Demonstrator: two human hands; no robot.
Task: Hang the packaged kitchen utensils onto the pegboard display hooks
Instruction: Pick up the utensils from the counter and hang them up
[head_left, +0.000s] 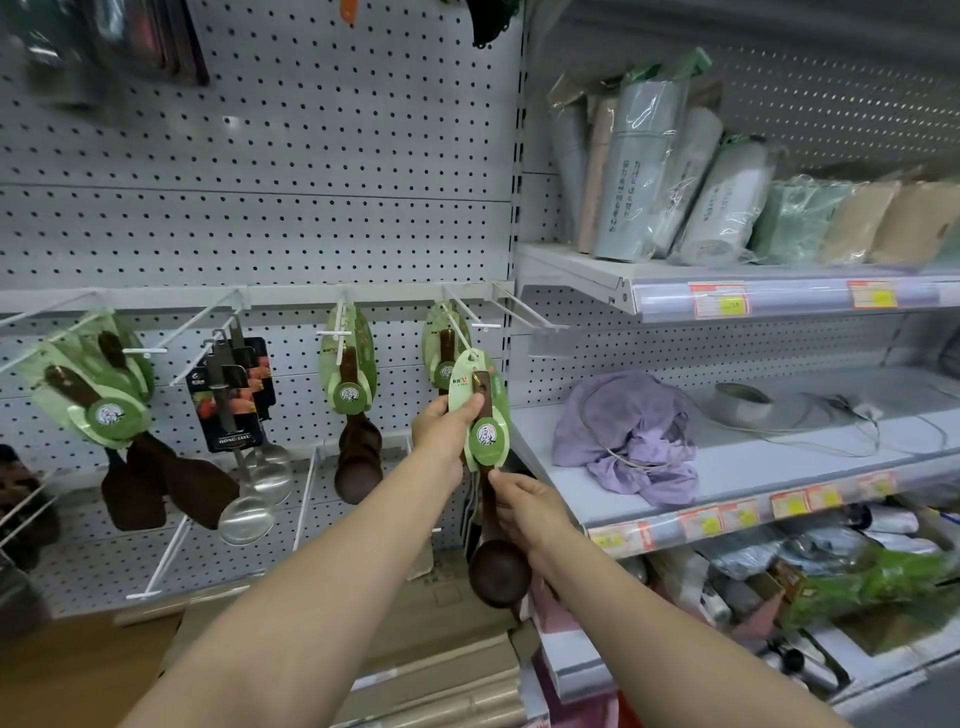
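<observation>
A dark wooden ladle (497, 569) with a green card sleeve (480, 415) hangs upright in front of the pegboard (311, 208). My left hand (445, 431) pinches the card near its top. My right hand (524, 506) grips the handle just below the card. The card's top hole sits at the tip of a white hook (460, 325) that carries another green-carded ladle (441, 348). Whether the hole is on the hook is unclear.
More carded ladles (353, 395), wooden spatulas (119, 431) and steel spoons (249, 467) hang to the left. Bare hooks (524, 312) stick out to the right. Shelves at right hold rolled packages (675, 176), a purple cloth (628, 436) and a tape roll (740, 402). Cardboard boxes (441, 649) lie below.
</observation>
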